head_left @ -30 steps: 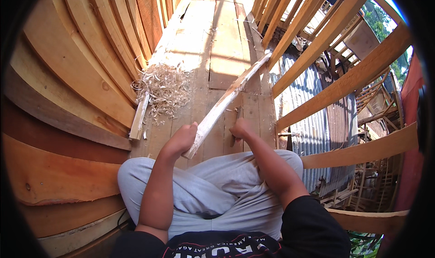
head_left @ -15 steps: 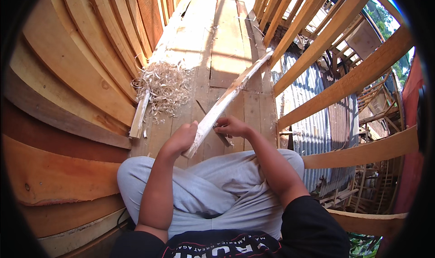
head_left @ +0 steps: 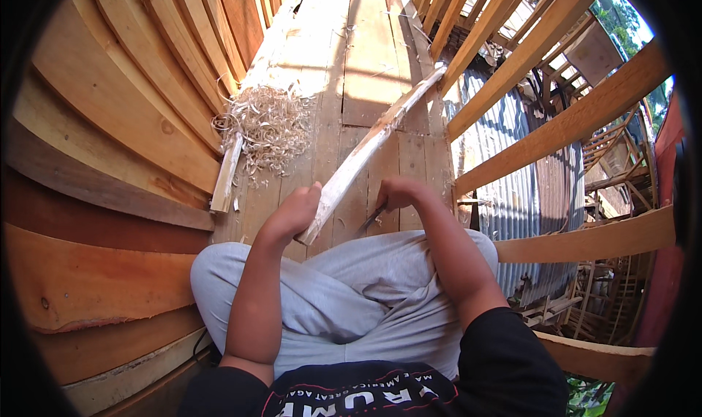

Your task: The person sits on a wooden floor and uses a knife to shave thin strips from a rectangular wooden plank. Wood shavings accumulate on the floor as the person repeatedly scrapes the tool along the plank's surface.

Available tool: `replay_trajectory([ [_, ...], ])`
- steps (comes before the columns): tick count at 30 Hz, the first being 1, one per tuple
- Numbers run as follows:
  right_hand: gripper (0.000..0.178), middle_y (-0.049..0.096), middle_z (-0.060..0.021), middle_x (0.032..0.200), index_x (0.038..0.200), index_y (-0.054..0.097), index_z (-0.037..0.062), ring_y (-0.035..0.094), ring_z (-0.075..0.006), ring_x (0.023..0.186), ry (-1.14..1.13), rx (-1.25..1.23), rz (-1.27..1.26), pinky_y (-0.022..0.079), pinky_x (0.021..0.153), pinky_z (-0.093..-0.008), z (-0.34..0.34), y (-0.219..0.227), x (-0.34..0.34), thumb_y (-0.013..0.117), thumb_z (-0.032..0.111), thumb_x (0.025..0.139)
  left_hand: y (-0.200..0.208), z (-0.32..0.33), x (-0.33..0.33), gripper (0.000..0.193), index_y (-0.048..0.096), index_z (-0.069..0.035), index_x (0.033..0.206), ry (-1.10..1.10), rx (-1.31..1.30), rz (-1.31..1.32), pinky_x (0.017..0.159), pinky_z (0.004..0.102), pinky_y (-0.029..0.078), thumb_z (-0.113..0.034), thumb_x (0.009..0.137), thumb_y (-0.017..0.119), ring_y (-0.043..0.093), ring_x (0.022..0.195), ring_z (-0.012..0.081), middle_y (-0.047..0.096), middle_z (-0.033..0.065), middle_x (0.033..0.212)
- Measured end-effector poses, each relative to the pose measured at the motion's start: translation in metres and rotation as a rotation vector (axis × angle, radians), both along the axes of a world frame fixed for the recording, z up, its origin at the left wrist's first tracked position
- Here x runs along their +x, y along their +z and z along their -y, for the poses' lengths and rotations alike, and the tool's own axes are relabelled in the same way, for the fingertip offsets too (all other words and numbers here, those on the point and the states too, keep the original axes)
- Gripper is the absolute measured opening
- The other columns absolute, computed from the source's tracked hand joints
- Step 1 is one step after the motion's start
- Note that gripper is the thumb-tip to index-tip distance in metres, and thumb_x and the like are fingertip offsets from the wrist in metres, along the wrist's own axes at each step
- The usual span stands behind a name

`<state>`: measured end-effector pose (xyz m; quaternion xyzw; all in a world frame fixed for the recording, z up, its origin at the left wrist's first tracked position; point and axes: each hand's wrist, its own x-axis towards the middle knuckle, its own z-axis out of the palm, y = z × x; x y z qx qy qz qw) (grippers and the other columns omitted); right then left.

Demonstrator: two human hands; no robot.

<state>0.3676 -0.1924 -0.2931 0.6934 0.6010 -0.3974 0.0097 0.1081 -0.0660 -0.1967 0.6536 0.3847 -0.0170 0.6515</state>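
A long wooden stick [head_left: 352, 167] slants across the middle, its near part pale and shaved, its far part browner and reaching the railing. My left hand [head_left: 298, 211] is wrapped round its near end, above my crossed legs. To the right of the stick, my right hand [head_left: 401, 194] is closed round a slim dark knife [head_left: 371, 221]. The visible part of the knife points down and left toward my knees, apart from the stick. My fingers hide the rest of it.
Curled wood shavings [head_left: 267, 128] lie heaped on the plank floor [head_left: 256, 212] at left, beside a short wood piece [head_left: 228, 172]. Stacked boards [head_left: 110, 110] line the left. A slatted wooden railing [head_left: 541, 157] runs along the right, with corrugated metal sheets [head_left: 504, 168] beyond it.
My right hand has moved right, away from the stick, taking the knife with it; the dark blade that showed left of the stick is gone from there. My left hand keeps its grip.
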Motion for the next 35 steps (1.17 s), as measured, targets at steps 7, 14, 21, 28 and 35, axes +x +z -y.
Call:
replay_trajectory([
  [7, 0.03, 0.073, -0.0103, 0.088, 0.092, 0.076, 0.0107, 0.068, -0.0231, 0.078, -0.395, 0.391, 0.049, 0.053, 0.071, -0.0354, 0.002, 0.004, 0.038, 0.077, 0.0, 0.064, -0.003, -0.002, -0.003, 0.052, 0.057, 0.005, 0.085, -0.008, 0.078, 0.026, 0.05, 0.0363, 0.045, -0.037, 0.101, 0.03, 0.052, 0.052, 0.0172, 0.054, 0.01, 0.064],
  [14, 0.027, 0.073, -0.0099, 0.084, 0.088, 0.076, 0.0074, 0.068, -0.0198, 0.075, -0.354, 0.055, 0.224, 0.054, 0.07, -0.0329, 0.02, 0.003, 0.06, 0.078, -0.003, 0.063, 0.003, -0.002, -0.001, 0.052, 0.058, 0.006, 0.089, -0.025, 0.05, -0.036, 0.056, 0.0377, 0.045, -0.037, 0.101, 0.03, 0.051, 0.057, 0.0173, 0.057, 0.0114, 0.069],
  [21, 0.028, 0.072, -0.0084, 0.085, 0.09, 0.076, 0.0092, 0.068, -0.0207, 0.077, -0.305, 0.14, 0.134, 0.054, 0.07, -0.0339, 0.01, 0.012, 0.057, 0.08, 0.0, 0.063, -0.002, -0.003, -0.002, 0.053, 0.058, 0.007, 0.09, -0.019, 0.005, -0.038, 0.057, 0.038, 0.044, -0.037, 0.101, 0.031, 0.051, 0.057, 0.0172, 0.056, 0.0117, 0.068],
  [28, 0.03, 0.072, -0.0099, 0.086, 0.091, 0.076, 0.009, 0.068, -0.0208, 0.079, -0.48, 0.344, 0.109, 0.053, 0.069, -0.0346, 0.023, -0.005, 0.071, 0.081, 0.001, 0.063, 0.004, -0.001, 0.004, 0.053, 0.058, 0.008, 0.089, -0.036, -0.001, -0.048, 0.058, 0.0388, 0.046, -0.036, 0.101, 0.031, 0.054, 0.058, 0.0185, 0.057, 0.0124, 0.068],
  [35, 0.032, 0.072, -0.0081, 0.088, 0.091, 0.076, 0.0064, 0.068, -0.0212, 0.082, -0.315, 0.196, -0.012, 0.054, 0.073, -0.0325, 0.007, -0.013, 0.062, 0.081, -0.002, 0.061, 0.002, -0.003, 0.0, 0.054, 0.058, 0.009, 0.092, -0.009, -0.035, -0.035, 0.061, 0.0385, 0.047, -0.036, 0.101, 0.031, 0.056, 0.062, 0.0199, 0.059, 0.0146, 0.072],
])
